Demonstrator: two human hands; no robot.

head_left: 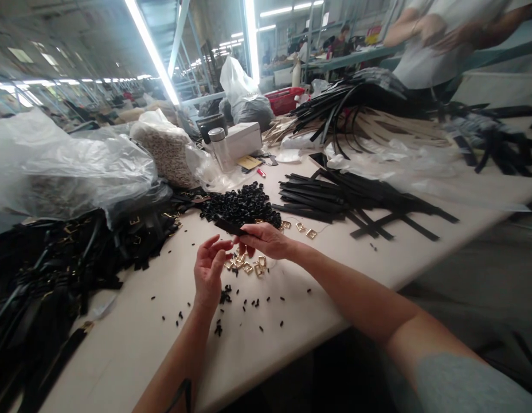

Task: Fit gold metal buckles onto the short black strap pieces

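Note:
My right hand pinches a short black strap between thumb and fingers, its free end pointing left over a heap of small black loops. Close by on the left, my left hand is raised with fingers loosely curled and apart; I see nothing held in it. Several gold rectangular buckles lie on the table just beneath both hands. Small black pieces are scattered nearer to me.
Black straps lie piled at the right. Finished-looking black straps with gold buckles cover the left side, under clear plastic bags. A glass bottle and white box stand behind. Another person stands across the table.

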